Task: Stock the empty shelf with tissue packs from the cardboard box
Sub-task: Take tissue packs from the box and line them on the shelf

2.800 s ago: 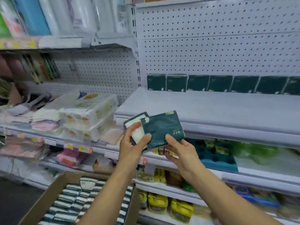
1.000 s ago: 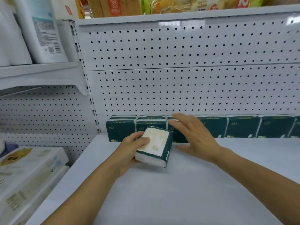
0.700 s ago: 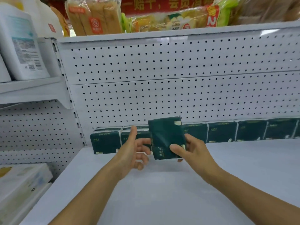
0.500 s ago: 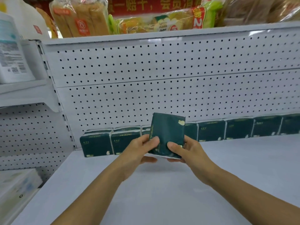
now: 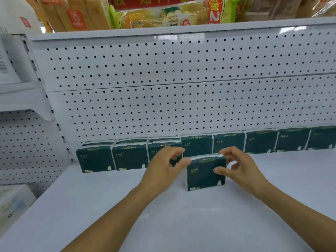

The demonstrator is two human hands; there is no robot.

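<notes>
The white shelf (image 5: pixel 181 224) spreads wide and mostly bare in front of the person, with the perforated back panel (image 5: pixel 181 110) rising behind it. That bare expanse suggests the stocking is far from done. Above, bread and snack bags (image 5: pixel 163 13) sit on the next shelf up, apart from this work.

Along the back panel a row of dark green tissue packs (image 5: pixel 260 141) stands upright, faces forward and edges touching, so labels read from the aisle and no space is wasted. At the left end a second rank of three packs (image 5: pixel 130 157) stands directly in front of the first, so the filling seems to go left to right, rank by rank.

One more tissue pack (image 5: pixel 206 172) stands upright on the shelf, forward of the row and just right of those three, probably the next in that front rank and yet to be pushed back into line.

The right hand (image 5: pixel 236 166) is grasping this pack, thumb on its front face and fingers curled over its top right corner, steadying it. The left hand (image 5: pixel 167 164) has a loosely curled grip that holds nothing firmly; its thumb tip meets the pack's top left corner, seemingly to square it.

The cardboard box is out of view.
</notes>
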